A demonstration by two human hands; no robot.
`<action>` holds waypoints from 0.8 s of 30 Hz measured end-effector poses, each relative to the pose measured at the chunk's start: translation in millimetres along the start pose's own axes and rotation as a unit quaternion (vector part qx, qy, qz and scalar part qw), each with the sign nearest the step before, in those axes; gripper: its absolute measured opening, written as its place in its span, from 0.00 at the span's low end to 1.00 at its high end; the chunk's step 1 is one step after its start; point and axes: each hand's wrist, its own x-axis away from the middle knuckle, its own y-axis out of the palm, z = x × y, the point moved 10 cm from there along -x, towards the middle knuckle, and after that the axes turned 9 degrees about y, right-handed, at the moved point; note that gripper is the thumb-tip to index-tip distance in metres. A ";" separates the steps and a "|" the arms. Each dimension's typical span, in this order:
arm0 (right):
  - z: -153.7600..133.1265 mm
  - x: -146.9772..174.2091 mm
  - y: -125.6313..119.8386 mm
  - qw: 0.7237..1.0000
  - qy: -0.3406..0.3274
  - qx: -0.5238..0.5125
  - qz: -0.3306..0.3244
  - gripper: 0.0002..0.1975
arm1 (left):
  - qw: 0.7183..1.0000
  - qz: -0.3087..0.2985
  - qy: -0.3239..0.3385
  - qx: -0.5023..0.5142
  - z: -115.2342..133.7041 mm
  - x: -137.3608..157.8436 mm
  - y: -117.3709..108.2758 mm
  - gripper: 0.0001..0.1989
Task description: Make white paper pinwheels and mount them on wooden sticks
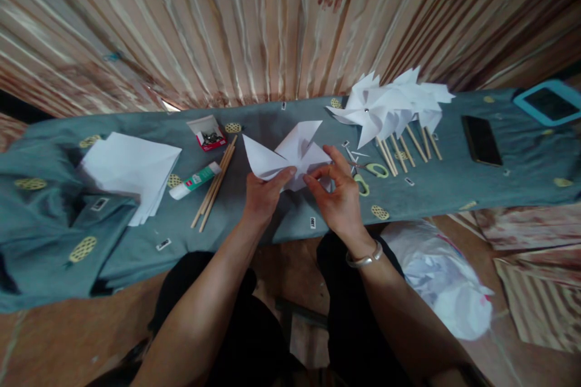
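A white paper pinwheel [297, 148] with folded blades is held above the cloth-covered table, between my two hands. My left hand [267, 190] grips its left side, the thumb pressed near the centre. My right hand [336, 190] pinches the paper's lower right part between thumb and fingers; whether something small is also in that pinch I cannot tell. Just right of this hand lie scissors [363, 176] with green handles. On the left are a glue stick [195, 180], several thin wooden sticks [214, 187] and a small red box [209, 134] holding small dark metal pieces.
Several finished pinwheels [385, 106] on sticks lie overlapped at the back right. A dark phone [482, 140] and a blue-framed tablet [549, 101] are farther right. White paper sheets [129, 166] are stacked on the left. A white plastic bag [440, 278] stands on the floor.
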 end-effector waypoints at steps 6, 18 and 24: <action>-0.4 0.2 -0.4 1.000 0.003 -0.009 0.003 0.05 | 1.000 0.004 0.006 -0.006 1.0 0.3 -0.6 0.13; -9.6 4.2 -1.7 0.999 -0.037 0.018 0.018 0.02 | 1.000 0.004 0.003 0.021 -2.2 -0.1 0.4 0.13; -18.3 8.8 1.5 0.996 -0.075 0.037 0.016 0.04 | 1.000 0.014 -0.003 0.021 -3.8 -0.3 -1.0 0.15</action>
